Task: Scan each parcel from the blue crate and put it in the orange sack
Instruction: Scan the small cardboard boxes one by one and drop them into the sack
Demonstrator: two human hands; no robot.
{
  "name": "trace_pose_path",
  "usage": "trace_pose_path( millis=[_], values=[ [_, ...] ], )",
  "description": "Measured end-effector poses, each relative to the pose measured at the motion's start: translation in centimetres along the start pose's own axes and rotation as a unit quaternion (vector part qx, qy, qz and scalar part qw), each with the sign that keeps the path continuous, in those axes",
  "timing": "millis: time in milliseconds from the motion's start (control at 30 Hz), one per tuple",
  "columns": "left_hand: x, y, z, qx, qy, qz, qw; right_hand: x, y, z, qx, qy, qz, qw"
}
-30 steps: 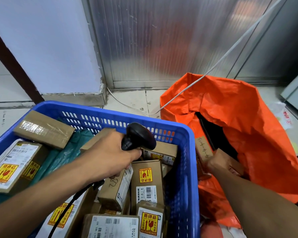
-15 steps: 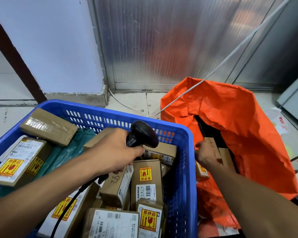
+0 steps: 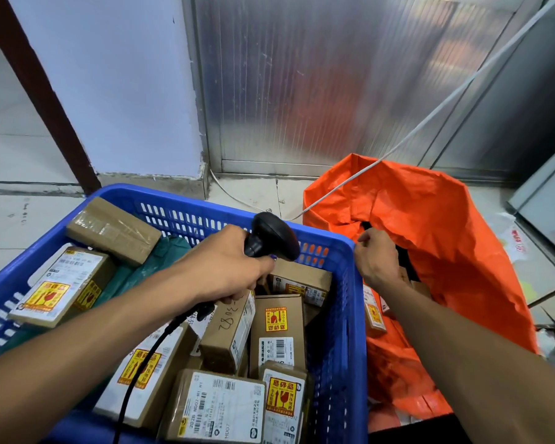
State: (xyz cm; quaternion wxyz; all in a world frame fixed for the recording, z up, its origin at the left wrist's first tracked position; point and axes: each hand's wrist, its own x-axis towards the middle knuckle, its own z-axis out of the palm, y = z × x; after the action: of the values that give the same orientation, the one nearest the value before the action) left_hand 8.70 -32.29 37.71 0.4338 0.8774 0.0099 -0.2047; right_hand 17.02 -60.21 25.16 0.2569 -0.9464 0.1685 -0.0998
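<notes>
Lower centre, cardboard parcels [image 3: 277, 334] crowd the blue crate [image 3: 340, 331], some with yellow fragile stickers. Above them the left hand [image 3: 228, 267] grasps a black scanner [image 3: 271, 237], its cable [image 3: 148, 363] trailing down-frame. Centre right, the right hand [image 3: 377, 257] is loosely curled, holding nothing, between the crate's right rim and the orange sack [image 3: 446, 235]'s dark mouth. A white cord [image 3: 430, 113] crosses the sack toward the upper right.

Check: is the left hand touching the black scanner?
Touching. The head view shows the left hand with fingers wrapped round the black scanner handle.
</notes>
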Motion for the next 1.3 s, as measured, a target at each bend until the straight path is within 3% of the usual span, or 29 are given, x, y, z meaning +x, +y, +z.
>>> trace_pose_path(
  millis=[167, 267, 367, 467, 600, 700, 867, 1100, 1300],
  values=[
    [-1.1, 0.4, -0.7, 0.004, 0.01, -0.002, 1.0, -1.6, -1.7, 1.1, -0.088, 0.04, -0.081, 0.992],
    [-1.3, 0.5, -0.9, 0.01, 0.016, -0.006, 1.0, -3.1, -3.2, 2.3, -0.163, 0.008, -0.115, 0.98],
    [-1.5, 0.6, -1.0, 0.002, 0.017, 0.0, 1.0, -5.1, -5.1, 3.7, -0.207, -0.002, -0.24, 0.948],
    [-1.6, 0.7, -1.0, 0.0, 0.025, 0.007, 1.0, -8.4, -7.7, 5.1, -0.213, -0.163, -0.313, 0.911],
    [-1.8, 0.8, -1.3, -0.012, 0.019, 0.01, 1.0, -12.5, -9.5, 7.5, -0.25, -0.452, -0.288, 0.807],
    [-1.9, 0.9, -1.4, -0.007, 0.017, 0.013, 1.0, -15.0, -9.5, 8.2, -0.241, -0.561, -0.261, 0.748],
    [-1.9, 0.9, -1.5, -0.025, 0.019, 0.016, 0.999, -16.5, -9.1, 8.7, -0.192, -0.591, -0.218, 0.753],
    [-1.5, 0.7, -1.4, -0.014, 0.023, 0.022, 0.999, -16.9, -8.5, 8.8, -0.12, -0.657, -0.138, 0.731],
    [-1.2, 0.7, -1.1, -0.013, 0.019, 0.027, 0.999, -17.3, -8.6, 8.4, -0.137, -0.683, -0.147, 0.702]
  ],
)
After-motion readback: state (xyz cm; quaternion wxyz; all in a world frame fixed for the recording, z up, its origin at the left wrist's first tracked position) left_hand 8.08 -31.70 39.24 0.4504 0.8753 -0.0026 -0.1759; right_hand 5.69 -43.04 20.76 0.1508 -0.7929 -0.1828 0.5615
